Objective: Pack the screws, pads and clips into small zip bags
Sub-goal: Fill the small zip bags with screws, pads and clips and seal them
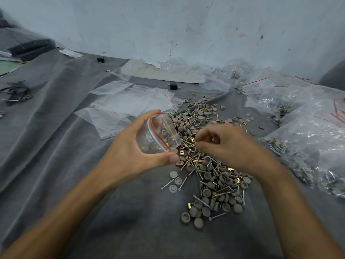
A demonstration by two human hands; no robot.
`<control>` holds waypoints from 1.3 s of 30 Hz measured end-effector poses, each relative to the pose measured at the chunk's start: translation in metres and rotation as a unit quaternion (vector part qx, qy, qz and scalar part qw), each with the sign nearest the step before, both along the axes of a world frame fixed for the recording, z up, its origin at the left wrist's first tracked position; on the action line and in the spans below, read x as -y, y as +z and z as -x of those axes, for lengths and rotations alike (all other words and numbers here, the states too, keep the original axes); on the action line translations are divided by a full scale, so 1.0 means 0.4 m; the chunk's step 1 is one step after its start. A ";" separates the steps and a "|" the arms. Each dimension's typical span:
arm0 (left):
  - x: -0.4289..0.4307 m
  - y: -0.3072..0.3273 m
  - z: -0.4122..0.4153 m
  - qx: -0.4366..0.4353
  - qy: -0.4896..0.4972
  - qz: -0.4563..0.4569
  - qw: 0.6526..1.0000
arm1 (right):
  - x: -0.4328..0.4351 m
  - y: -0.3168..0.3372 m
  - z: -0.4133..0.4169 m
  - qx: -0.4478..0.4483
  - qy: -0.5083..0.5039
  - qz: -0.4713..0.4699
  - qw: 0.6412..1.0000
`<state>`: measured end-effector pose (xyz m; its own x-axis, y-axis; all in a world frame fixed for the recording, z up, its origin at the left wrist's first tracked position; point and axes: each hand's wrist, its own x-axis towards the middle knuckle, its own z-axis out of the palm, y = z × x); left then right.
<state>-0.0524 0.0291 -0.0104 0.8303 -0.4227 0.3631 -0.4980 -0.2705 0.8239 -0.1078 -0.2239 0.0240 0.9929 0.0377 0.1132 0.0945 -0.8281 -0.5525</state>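
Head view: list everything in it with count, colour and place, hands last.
Held zip bag: one, clear with red strip, partly filled, over the pile's left edge.
Loose screws, pads and clips: one big pile, silver, grey and brass, centre.
Empty zip bags: several, clear, lying flat beyond the held bag.
Filled bags: many, clear, heaped at right.
Black blocks: two, far centre.
Dark bundle: one, black, far left; too small to identify.
Cloth: one, grey, under everything.
Wall: one, pale, behind.
Left hand: grips the held bag.
Right hand: fingers curled over the pile, blurred; its hold is unclear.
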 end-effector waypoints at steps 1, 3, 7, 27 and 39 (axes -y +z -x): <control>-0.001 0.000 -0.001 -0.002 0.000 0.001 1.000 | 0.002 -0.008 0.000 -0.047 0.003 0.059 0.997; -0.001 -0.001 -0.002 -0.003 -0.001 0.004 1.000 | -0.005 -0.022 0.002 -0.132 0.017 0.151 0.980; 0.001 -0.006 -0.004 0.001 -0.005 0.004 1.000 | -0.025 -0.043 0.005 -0.177 0.007 0.198 0.964; -0.005 -0.002 -0.003 -0.002 -0.007 -0.004 1.000 | -0.033 -0.075 -0.003 -0.081 0.004 0.226 0.971; -0.007 0.000 -0.004 -0.001 -0.006 -0.005 1.000 | -0.053 -0.081 0.013 -0.084 0.002 0.262 0.961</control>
<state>-0.0509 0.0321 -0.0103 0.8264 -0.4358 0.3566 -0.4990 -0.2735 0.8223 -0.1129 -0.2026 -0.0085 0.9951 0.0503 -0.0854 0.0446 -0.9967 -0.0671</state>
